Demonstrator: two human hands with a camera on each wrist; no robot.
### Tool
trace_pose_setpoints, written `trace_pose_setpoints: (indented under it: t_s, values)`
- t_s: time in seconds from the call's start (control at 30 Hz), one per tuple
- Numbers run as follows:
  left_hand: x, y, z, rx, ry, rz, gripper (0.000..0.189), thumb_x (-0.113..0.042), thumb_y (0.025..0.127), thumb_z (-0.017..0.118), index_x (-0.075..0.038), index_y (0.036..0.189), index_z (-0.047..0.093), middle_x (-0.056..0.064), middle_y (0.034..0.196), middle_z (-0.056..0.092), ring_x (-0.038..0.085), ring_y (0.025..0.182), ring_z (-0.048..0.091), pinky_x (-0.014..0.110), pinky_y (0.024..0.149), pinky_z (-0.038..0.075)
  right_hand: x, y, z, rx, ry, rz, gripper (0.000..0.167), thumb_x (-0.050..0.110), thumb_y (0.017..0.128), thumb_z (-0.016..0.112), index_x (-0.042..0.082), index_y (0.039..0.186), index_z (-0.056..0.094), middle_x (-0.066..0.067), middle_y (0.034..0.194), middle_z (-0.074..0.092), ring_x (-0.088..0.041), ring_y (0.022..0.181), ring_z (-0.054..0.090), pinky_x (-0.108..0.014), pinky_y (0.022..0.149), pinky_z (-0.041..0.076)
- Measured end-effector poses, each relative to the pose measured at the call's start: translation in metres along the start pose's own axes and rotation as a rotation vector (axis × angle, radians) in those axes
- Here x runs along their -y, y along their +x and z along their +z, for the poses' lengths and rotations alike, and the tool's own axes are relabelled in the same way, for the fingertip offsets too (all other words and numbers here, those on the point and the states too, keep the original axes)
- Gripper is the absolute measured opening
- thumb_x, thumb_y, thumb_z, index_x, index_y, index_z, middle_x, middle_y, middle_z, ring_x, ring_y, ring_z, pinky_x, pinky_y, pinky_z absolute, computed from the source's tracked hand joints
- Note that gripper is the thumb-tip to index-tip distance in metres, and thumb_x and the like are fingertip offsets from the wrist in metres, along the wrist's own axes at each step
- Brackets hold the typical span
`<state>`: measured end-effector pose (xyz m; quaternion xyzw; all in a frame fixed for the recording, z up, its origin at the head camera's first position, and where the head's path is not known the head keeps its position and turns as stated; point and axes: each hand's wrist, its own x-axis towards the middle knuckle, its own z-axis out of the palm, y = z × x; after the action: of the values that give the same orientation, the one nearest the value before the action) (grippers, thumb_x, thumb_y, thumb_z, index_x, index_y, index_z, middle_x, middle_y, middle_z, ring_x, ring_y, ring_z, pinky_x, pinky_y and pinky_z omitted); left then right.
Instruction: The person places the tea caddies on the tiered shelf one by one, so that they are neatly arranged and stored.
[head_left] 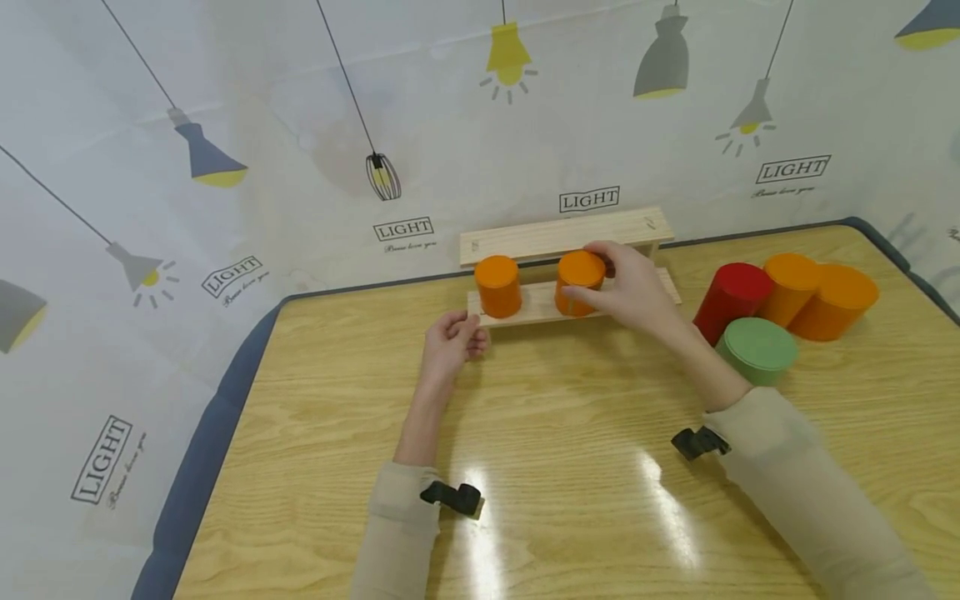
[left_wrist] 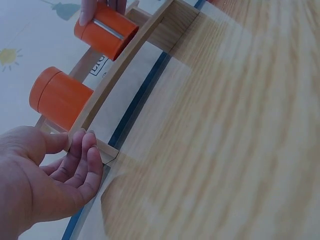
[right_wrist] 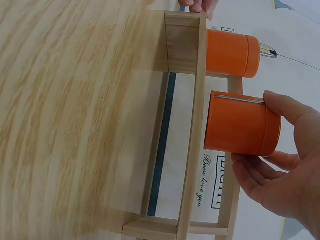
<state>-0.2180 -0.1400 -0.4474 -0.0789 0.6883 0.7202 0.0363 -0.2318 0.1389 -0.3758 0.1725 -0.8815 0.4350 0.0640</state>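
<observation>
A two-tier wooden shelf (head_left: pixel 537 305) stands at the back of the table, against the printed wall covering. On its lower tier, near the left end, an orange canister (head_left: pixel 498 287) stands upright. My right hand (head_left: pixel 639 290) grips a second orange canister (right_wrist: pixel 237 125) between thumb and fingers, right over the same tier. A silvery seam runs down this canister's side, seen in both wrist views. With thumb and fingertips my left hand (left_wrist: pixel 55 175) pinches the front left corner of the lower tier.
Right of the shelf stand a red canister (head_left: pixel 735 296), two orange canisters (head_left: pixel 836 300) close together and a green canister (head_left: pixel 757 350) in front. The upper board (head_left: pixel 562 236) rises behind the lower tier. A dark blue edging (head_left: pixel 375 283) borders the table's back.
</observation>
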Motion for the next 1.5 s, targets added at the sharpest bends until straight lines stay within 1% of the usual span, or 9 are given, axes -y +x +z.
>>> trace_pose_setpoints:
  t_s: [0.17, 0.5, 0.73, 0.93, 1.03, 1.2, 1.37, 1.5]
  values:
    - [-0.001, -0.001, 0.000, 0.005, 0.008, 0.001, 0.028, -0.018, 0.104, 0.061, 0.001, 0.124, 0.060, 0.021, 0.098, 0.069, 0.021, 0.078, 0.068, 0.036, 0.078, 0.061, -0.005, 0.005, 0.005, -0.001, 0.009, 0.011, 0.067, 0.028, 0.090, 0.079, -0.006, 0.140, 0.050, -0.024, 0.128, 0.059, -0.037, 0.112, 0.060, -0.051, 0.094, 0.052]
    - [0.000, -0.001, 0.000, -0.003, -0.014, 0.003, 0.028, -0.015, 0.103, 0.061, 0.003, 0.125, 0.059, 0.015, 0.092, 0.069, 0.017, 0.074, 0.067, 0.033, 0.075, 0.060, -0.007, 0.014, 0.013, 0.005, 0.004, 0.007, 0.068, 0.025, 0.088, 0.082, -0.005, 0.140, 0.050, -0.023, 0.130, 0.059, -0.036, 0.115, 0.060, -0.049, 0.097, 0.052]
    - [0.001, 0.000, 0.000, -0.001, -0.021, 0.004, 0.031, -0.015, 0.103, 0.061, 0.003, 0.127, 0.057, 0.014, 0.091, 0.069, 0.018, 0.074, 0.067, 0.033, 0.076, 0.061, -0.006, 0.017, 0.017, -0.021, -0.003, -0.007, 0.068, 0.025, 0.086, 0.083, -0.005, 0.138, 0.052, -0.023, 0.128, 0.061, -0.035, 0.113, 0.061, -0.049, 0.096, 0.052]
    - [0.002, 0.000, 0.000, -0.001, -0.027, 0.012, 0.032, -0.015, 0.103, 0.060, 0.005, 0.128, 0.056, 0.011, 0.088, 0.068, 0.017, 0.073, 0.067, 0.031, 0.073, 0.060, -0.010, 0.018, 0.020, -0.032, 0.016, 0.013, 0.071, 0.028, 0.086, 0.084, -0.003, 0.141, 0.050, -0.022, 0.131, 0.060, -0.033, 0.115, 0.059, -0.047, 0.098, 0.051]
    - [0.002, 0.000, 0.000, 0.001, -0.024, 0.014, 0.032, -0.015, 0.103, 0.061, 0.005, 0.128, 0.056, 0.012, 0.089, 0.069, 0.017, 0.073, 0.067, 0.031, 0.072, 0.060, -0.011, 0.017, 0.019, -0.024, 0.019, 0.021, 0.075, 0.028, 0.086, 0.084, -0.003, 0.144, 0.047, -0.022, 0.133, 0.059, -0.034, 0.115, 0.059, -0.048, 0.098, 0.051]
    - [0.001, 0.000, 0.000, 0.001, -0.017, 0.003, 0.030, -0.016, 0.103, 0.061, 0.003, 0.126, 0.058, 0.016, 0.093, 0.069, 0.018, 0.074, 0.067, 0.031, 0.073, 0.060, -0.010, 0.011, 0.018, 0.006, 0.027, 0.053, 0.085, 0.028, 0.086, 0.083, 0.000, 0.152, 0.037, -0.022, 0.137, 0.055, -0.034, 0.114, 0.059, -0.049, 0.099, 0.049]
    - [0.001, 0.000, 0.000, 0.002, -0.008, -0.001, 0.027, -0.017, 0.103, 0.061, 0.001, 0.123, 0.060, 0.019, 0.096, 0.069, 0.017, 0.073, 0.066, 0.030, 0.072, 0.060, -0.008, 0.004, 0.016, 0.041, 0.019, 0.040, 0.091, 0.030, 0.087, 0.082, -0.003, 0.154, 0.030, -0.025, 0.140, 0.051, -0.038, 0.115, 0.057, -0.053, 0.100, 0.048]
    - [0.001, 0.001, 0.000, -0.003, -0.005, -0.002, 0.027, -0.017, 0.103, 0.061, 0.002, 0.123, 0.060, 0.021, 0.096, 0.069, 0.017, 0.073, 0.066, 0.029, 0.071, 0.060, -0.008, -0.001, 0.013, 0.046, 0.029, 0.045, 0.097, 0.032, 0.087, 0.083, -0.002, 0.156, 0.025, -0.027, 0.142, 0.049, -0.040, 0.118, 0.056, -0.056, 0.102, 0.046]
